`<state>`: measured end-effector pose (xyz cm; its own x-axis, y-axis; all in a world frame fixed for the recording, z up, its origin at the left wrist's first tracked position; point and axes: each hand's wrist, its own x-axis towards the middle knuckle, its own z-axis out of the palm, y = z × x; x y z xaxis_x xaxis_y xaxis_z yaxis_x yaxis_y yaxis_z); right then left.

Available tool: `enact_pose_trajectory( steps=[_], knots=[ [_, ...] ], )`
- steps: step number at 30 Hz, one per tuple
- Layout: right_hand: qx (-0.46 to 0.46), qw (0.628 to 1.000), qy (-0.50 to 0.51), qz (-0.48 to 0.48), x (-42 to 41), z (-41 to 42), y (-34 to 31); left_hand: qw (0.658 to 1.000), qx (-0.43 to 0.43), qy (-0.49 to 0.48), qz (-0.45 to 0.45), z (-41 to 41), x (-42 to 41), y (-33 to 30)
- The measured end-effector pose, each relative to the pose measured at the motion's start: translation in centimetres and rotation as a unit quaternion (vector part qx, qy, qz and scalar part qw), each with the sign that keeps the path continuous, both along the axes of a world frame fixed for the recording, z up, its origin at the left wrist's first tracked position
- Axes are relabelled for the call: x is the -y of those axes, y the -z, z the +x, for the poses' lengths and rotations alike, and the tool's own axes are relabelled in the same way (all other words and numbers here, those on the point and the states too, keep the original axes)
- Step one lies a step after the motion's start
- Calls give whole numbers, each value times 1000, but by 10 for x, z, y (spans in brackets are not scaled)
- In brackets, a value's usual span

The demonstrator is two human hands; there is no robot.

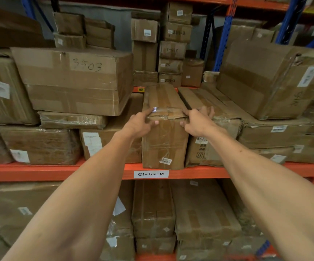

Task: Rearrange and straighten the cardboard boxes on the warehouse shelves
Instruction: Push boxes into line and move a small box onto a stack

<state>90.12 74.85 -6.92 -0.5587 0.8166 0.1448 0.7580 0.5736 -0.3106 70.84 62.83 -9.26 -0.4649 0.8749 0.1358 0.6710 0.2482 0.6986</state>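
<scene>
A tall narrow taped cardboard box (164,144) stands on the orange shelf beam (39,171), its front face flush with the edge. My left hand (140,123) grips its upper left front corner, thumb on the face and fingers over the top. My right hand (197,121) grips the upper right front corner, fingers reaching between it and the neighbouring flat box (209,147). Both arms stretch forward from below.
A big box marked 3503 (73,80) lies stacked at the left over flatter boxes. A large tilted box (265,78) rests on the stack at the right. Small boxes (171,49) pile up behind. More boxes (154,213) fill the lower shelf. A blue upright (222,40) stands behind.
</scene>
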Motion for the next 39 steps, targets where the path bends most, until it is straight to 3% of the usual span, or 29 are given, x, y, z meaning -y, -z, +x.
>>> enact_pose_trajectory(
  steps=[5, 9, 12, 15, 19, 23, 28, 33, 37, 39],
  knots=[
    [31, 998, -33, 46, 19, 18, -4, 1000, 28, -4, 9, 17, 26, 0],
    [74, 995, -51, 52, 20, 32, -13, 985, 168, -23, 42, 25, 49, -7],
    [93, 993, -58, 36, 23, 34, -18, 947, 275, -133, 98, 20, 49, 6],
    [93, 991, -80, 57, 21, 30, -19, 899, 341, -270, 58, 15, 38, 40],
    [94, 984, -143, 40, 13, 18, -20, 843, 485, -230, -30, 33, 30, 75],
    [137, 978, -154, 36, 9, 1, -23, 845, 503, -174, -48, 35, 20, 93],
    [179, 970, -144, 74, 8, -3, -33, 814, 548, -183, -66, 21, 7, 108],
    [131, 982, -135, -2, 3, -3, -25, 770, 598, -214, -52, 20, -3, 128],
    [76, 986, -135, -57, -3, 0, -17, 762, 615, -202, -27, 23, -4, 133],
    [40, 988, -133, -73, 0, 0, -14, 775, 601, -194, -21, 24, -2, 135]
  ],
)
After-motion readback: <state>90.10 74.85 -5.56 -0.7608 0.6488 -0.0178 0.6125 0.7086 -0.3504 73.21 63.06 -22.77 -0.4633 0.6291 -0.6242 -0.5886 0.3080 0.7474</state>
